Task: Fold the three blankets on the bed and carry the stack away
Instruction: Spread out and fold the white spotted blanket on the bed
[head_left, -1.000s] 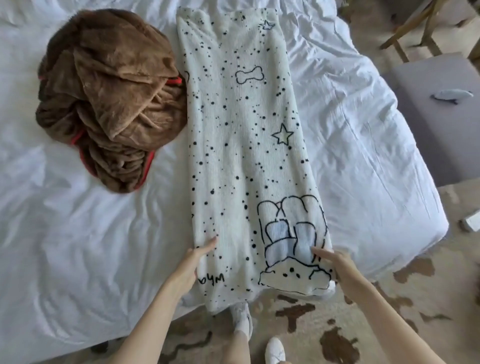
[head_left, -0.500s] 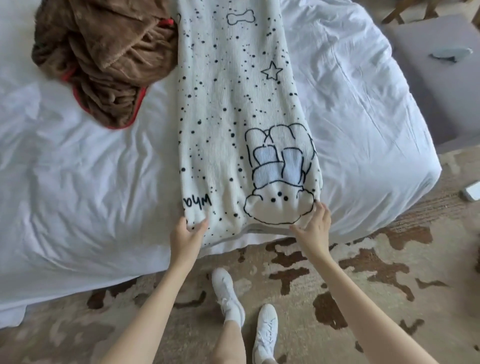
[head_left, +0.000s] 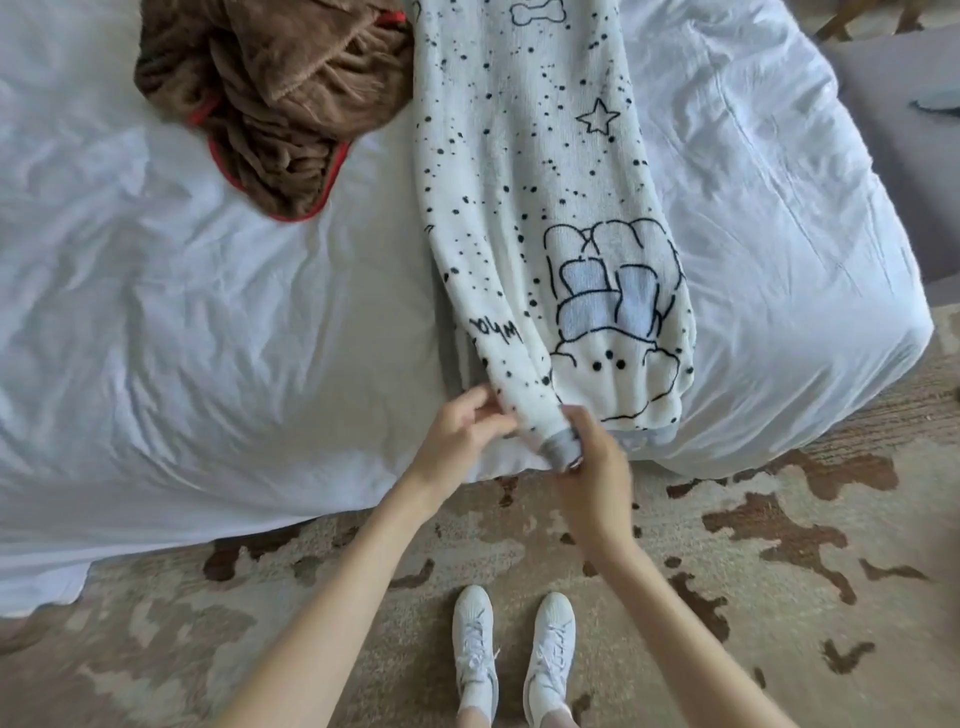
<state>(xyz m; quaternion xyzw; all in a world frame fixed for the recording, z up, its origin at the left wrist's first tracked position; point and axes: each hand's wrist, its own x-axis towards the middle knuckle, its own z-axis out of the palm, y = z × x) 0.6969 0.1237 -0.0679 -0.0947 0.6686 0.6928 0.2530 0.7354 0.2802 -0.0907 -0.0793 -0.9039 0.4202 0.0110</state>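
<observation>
The white spotted blanket (head_left: 524, 171) lies as a long folded strip down the bed (head_left: 208, 338), its near end at the foot edge of the bed; the printed cartoon figure faces up near that end. The person's right hand (head_left: 597, 467) is at the foot edge of the bed, fingers curled and clamped on the blanket's near corner, where the grey underside shows bunched in the grip. The left hand (head_left: 457, 441) is just beside it, fingers bent against the blanket's edge; motion blur leaves it unclear whether they pinch the cloth or only touch it. The brown blanket (head_left: 280, 93), trimmed in red, sits in a crumpled heap farther up the bed, touching the white strip's side; the person's white shoes (head_left: 472, 644) stand on a patterned rug (head_left: 753, 571) below the foot of the bed.
</observation>
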